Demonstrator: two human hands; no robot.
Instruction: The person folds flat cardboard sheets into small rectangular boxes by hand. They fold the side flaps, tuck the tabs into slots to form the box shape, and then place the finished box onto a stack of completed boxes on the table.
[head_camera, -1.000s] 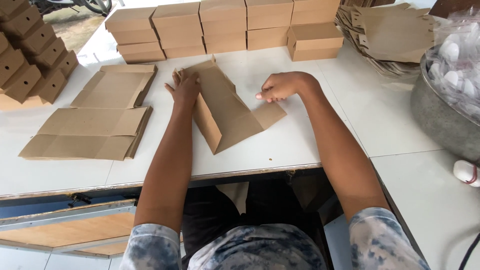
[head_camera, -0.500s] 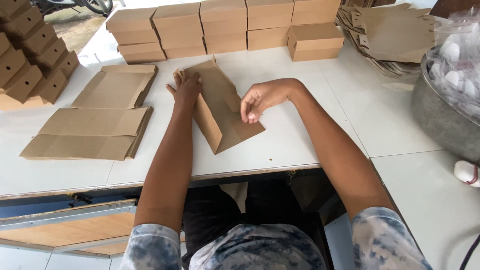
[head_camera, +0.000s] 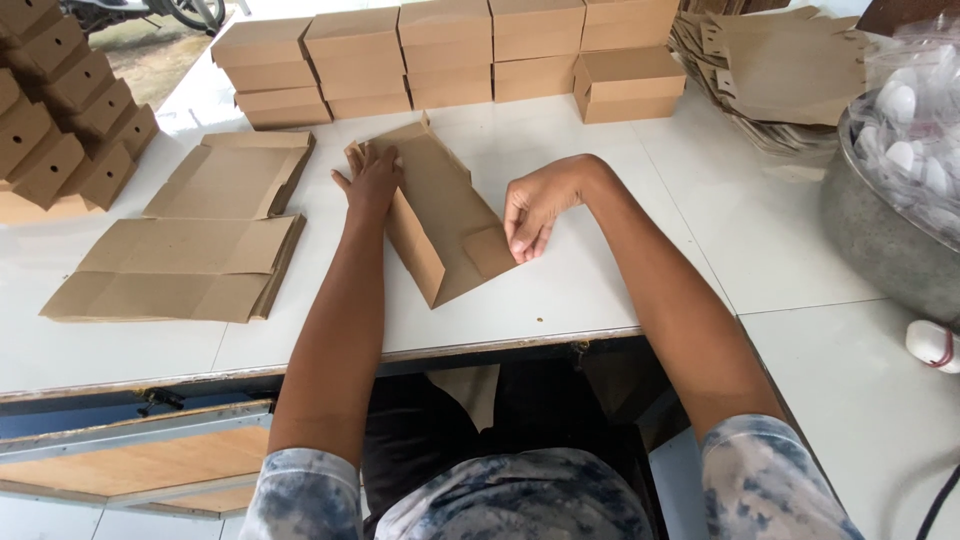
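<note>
Both hands work on one half-folded cardboard box (head_camera: 440, 215) that lies at the middle of the white surface (head_camera: 600, 290), just ahead of the person. Left hand (head_camera: 370, 180) lies flat with fingers spread on the box's far left corner, at about 11 o'clock from the box's middle, pressing it down. Right hand (head_camera: 538, 205) is curled at about 3 o'clock, its fingertips bent down against a small side flap (head_camera: 488, 250) at the box's right edge; whether it pinches the flap or only pushes on it cannot be told. One long wall of the box stands raised along its left side, and the near end points toward 6 o'clock.

At 9 o'clock from the box, two piles of flat cardboard blanks (head_camera: 185, 265) lie on the surface, one behind the other. At 12 o'clock a row of finished brown boxes (head_camera: 450, 55) is stacked two high along the far edge. More small boxes (head_camera: 60, 120) stand at 10 o'clock, near the left edge. At 2 o'clock sits a heap of unfolded blanks (head_camera: 780, 70). At 3 o'clock, well apart from the hands, a metal basin (head_camera: 880, 240) holds clear bags of white pieces (head_camera: 915, 105).
</note>
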